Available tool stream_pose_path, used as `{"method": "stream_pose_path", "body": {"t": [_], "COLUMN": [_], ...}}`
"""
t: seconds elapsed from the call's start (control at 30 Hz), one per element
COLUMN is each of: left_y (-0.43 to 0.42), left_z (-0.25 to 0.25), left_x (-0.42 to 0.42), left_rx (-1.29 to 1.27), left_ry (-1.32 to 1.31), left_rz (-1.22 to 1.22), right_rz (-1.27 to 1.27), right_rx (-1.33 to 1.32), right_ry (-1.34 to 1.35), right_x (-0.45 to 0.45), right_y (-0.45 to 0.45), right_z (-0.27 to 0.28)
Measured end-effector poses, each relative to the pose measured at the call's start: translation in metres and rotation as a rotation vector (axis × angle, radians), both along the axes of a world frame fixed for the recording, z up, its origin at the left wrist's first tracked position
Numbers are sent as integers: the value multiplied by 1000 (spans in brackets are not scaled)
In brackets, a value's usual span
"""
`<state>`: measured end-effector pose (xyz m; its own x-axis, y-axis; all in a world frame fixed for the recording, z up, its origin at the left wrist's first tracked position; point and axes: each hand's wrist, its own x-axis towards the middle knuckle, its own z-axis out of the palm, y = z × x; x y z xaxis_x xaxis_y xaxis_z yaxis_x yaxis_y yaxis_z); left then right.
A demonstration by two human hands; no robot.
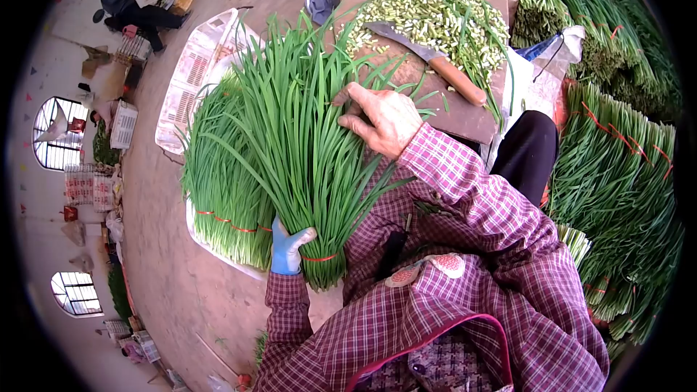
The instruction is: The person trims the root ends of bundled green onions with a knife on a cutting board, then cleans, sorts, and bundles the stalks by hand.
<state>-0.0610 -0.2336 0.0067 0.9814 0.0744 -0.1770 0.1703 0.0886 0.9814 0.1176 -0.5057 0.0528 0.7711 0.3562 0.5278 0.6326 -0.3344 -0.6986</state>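
My left hand [289, 248], in a blue and white glove, grips the base of a large bundle of garlic chives [301, 131], close to the red band [319, 258] around its stems. The long green leaves fan upward and away from me. My bare right hand [386, 120] rests against the leaves at the right side of the bundle. Its forefinger and thumb are bent and apart; the other fingers are mostly hidden. Just beyond this hand lies a knife [456, 80] with a wooden handle, its blade among chopped stem ends [428, 18].
Banded chive bundles [229, 174] fill a white plastic crate [186, 87] on the left. The knife and cuttings lie on a brown board [465, 120]. More bundles [610, 174] are stacked at my right. Far left, a person [134, 14] carries a crate near the wall.
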Motion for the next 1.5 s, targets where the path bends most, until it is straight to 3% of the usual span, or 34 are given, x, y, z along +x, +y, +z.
{"method": "stream_pose_path", "body": {"t": [0.13,0.2,0.3,0.63,1.17,1.3,1.37,1.4,1.43,1.5], "left_y": [-2,-3,-4,0,-2,-15,-23,-26,-28,-30], "left_z": [-2,-1,0,0,-1,5,14,18,21,21], "left_x": [0,-1,0,1,-1,-3,-3,-2,-2,-2], "left_rx": [-17,-14,-4,-42,-2,93,126,150,175,164], "left_ry": [-23,-19,-21,1,34,30,39,41,43,35], "left_rz": [18,23,29,-1,23,130,197,160,123,151], "right_rz": [-81,-29,-16,175,256,172,77,26,-60,-57], "right_rx": [-117,-52,-77,-38,-11,141,514,738,815,907], "right_ry": [62,182,87,300,296,222,476,477,654,431], "right_x": [1,7,10,11,9,-1,-4,7,12,24], "right_y": [1,3,2,-2,-5,4,14,17,-1,-25], "right_z": [7,4,0,12,6,-9,-28,-36,-25,-15]}}
